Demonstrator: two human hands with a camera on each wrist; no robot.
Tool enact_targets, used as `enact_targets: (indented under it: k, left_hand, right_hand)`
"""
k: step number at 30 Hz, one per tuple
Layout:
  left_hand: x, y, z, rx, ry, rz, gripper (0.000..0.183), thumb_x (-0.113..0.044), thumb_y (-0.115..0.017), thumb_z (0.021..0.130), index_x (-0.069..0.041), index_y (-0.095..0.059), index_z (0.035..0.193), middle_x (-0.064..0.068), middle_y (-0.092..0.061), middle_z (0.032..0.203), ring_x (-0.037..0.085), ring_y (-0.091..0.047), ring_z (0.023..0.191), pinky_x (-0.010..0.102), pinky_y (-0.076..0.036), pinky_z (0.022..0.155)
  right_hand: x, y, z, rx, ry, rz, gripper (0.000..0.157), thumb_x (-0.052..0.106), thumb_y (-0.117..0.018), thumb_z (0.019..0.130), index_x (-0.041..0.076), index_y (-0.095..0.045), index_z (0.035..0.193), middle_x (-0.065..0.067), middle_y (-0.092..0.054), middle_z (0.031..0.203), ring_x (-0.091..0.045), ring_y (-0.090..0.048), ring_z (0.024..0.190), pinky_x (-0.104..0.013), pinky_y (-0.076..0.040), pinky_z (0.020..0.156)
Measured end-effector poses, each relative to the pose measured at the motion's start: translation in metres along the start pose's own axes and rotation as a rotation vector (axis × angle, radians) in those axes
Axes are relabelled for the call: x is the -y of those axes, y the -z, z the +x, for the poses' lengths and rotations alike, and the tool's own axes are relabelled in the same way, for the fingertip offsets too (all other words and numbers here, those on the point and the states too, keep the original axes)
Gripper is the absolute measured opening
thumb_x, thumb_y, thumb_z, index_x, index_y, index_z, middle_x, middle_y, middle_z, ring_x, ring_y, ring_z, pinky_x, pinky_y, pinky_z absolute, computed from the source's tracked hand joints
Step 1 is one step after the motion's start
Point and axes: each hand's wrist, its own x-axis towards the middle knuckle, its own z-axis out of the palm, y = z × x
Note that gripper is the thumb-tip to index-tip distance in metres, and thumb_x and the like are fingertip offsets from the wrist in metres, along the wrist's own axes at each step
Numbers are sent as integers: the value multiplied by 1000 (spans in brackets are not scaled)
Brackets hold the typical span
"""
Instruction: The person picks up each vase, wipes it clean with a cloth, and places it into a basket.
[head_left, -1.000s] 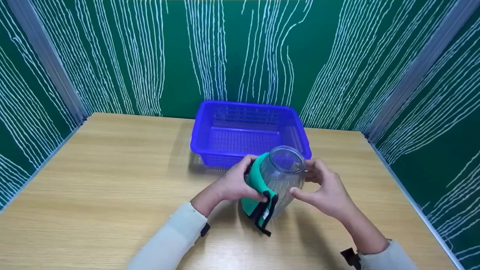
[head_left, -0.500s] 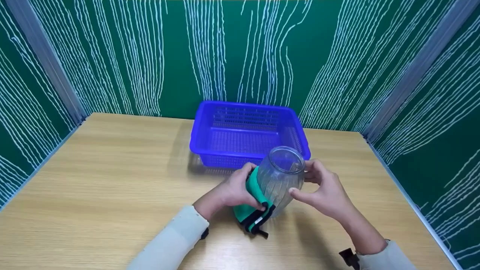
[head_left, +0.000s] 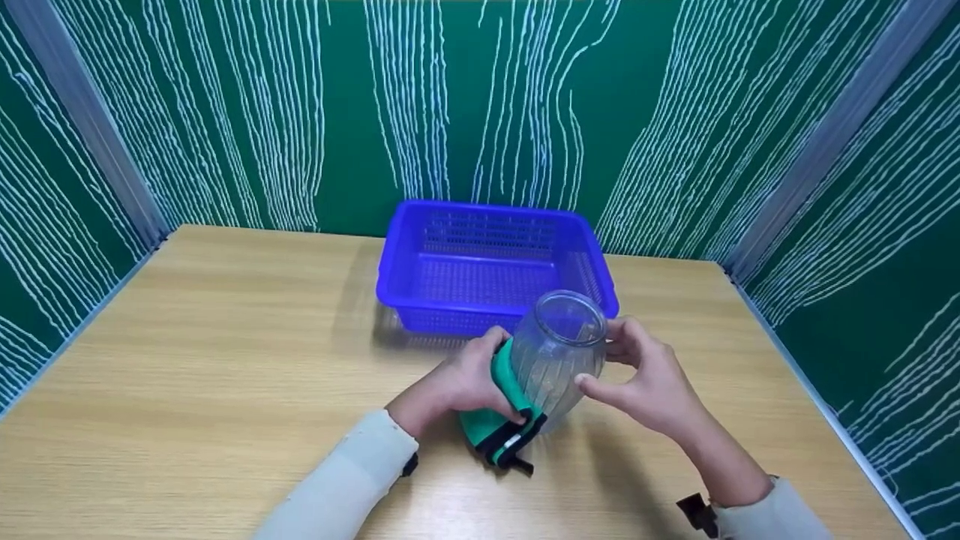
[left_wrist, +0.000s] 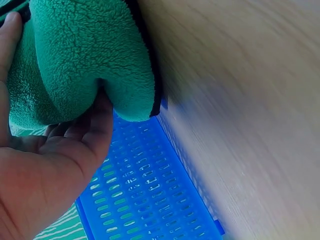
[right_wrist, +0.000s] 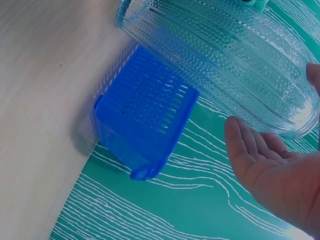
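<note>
A clear ribbed glass jar (head_left: 559, 352) stands slightly tilted near the middle of the table, mouth upward. My right hand (head_left: 651, 382) holds it from the right, thumb in front and fingers behind; in the right wrist view those fingertips (right_wrist: 234, 125) meet the glass near its rim. On the jar's left side my left hand (head_left: 472, 379) grips a green fleecy cloth (head_left: 484, 426) with black edging, thumb on the near side. The left wrist view shows the cloth (left_wrist: 95, 55) folded around the fingers, its lower part hanging close to the tabletop.
A blue-purple plastic basket (head_left: 484, 307) with perforated sides stands just behind the jar. Green walls (head_left: 352, 112) with white wavy lines enclose the wooden table (head_left: 225, 337) at the back and sides.
My left hand has slid the cloth down the jar's left side, toward the near left, baring more glass. The right hand and jar have hardly moved.
</note>
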Motion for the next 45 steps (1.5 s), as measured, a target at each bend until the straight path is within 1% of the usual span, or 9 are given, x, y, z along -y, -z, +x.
enact_targets:
  k: [7,12,16,22,25,29,34,38,45]
  left_hand:
    - [2,6,0,14,-34,-6,87,-47,-84,38,-30,-39,111,-9,-50,100,10,-48,93,29,-41,82]
    - [2,13,1,0,-46,-49,86,-46,-84,39,-31,-42,112,-10,-50,103,10,-47,96,29,-40,83]
    - [2,17,2,-13,-59,-118,85,-48,-83,39,-32,-42,113,-11,-50,105,9,-47,98,30,-40,84]
    - [-4,24,0,-38,-88,-282,83,-43,-85,41,-36,-43,112,-13,-51,108,11,-48,101,33,-41,85]
    - [-8,27,-1,-60,-92,-327,83,-43,-84,42,-38,-42,113,-14,-50,109,14,-47,103,35,-40,85]
    - [-14,32,-1,-91,-76,-391,79,-46,-83,45,-41,-43,113,-15,-50,110,14,-46,104,38,-40,85]
    - [-23,36,-1,-116,-80,-472,76,-45,-81,50,-42,-43,115,-14,-50,111,14,-46,105,41,-41,84]
    - [-29,36,-1,-121,-110,-495,75,-43,-81,52,-42,-43,116,-14,-52,111,13,-48,104,40,-41,84]
    - [-36,39,1,-112,-157,-492,73,-40,-80,54,-42,-44,117,-12,-53,110,13,-50,100,38,-42,81]
  right_hand:
    - [3,4,1,41,14,-26,61,40,-74,65,18,-45,115,2,-52,110,-15,-53,99,-36,-46,85]
    - [16,8,0,42,26,-30,61,29,-75,67,13,-46,118,0,-49,109,-16,-52,99,-36,-45,86]
    - [27,8,-2,41,25,-41,65,23,-74,68,8,-42,122,-4,-52,110,-19,-51,99,-39,-44,86]
    - [10,5,0,17,10,-35,71,28,-75,67,15,-36,125,-3,-55,106,-16,-53,98,-38,-45,85]
    - [2,4,1,14,23,-27,69,33,-74,67,19,-38,124,0,-56,106,-13,-53,97,-35,-45,85]
    - [0,4,1,24,44,-29,66,34,-72,69,19,-38,124,1,-56,109,-12,-53,99,-36,-45,85]
    - [17,6,-2,33,31,-10,61,24,-72,72,12,-40,123,-3,-56,111,-16,-54,100,-39,-45,85]
    - [34,9,-5,24,29,-16,58,15,-71,72,6,-41,121,-7,-57,110,-18,-54,99,-42,-44,84]
    - [36,10,-6,19,24,-48,59,23,-72,72,8,-42,120,-5,-56,110,-17,-52,99,-41,-43,85]
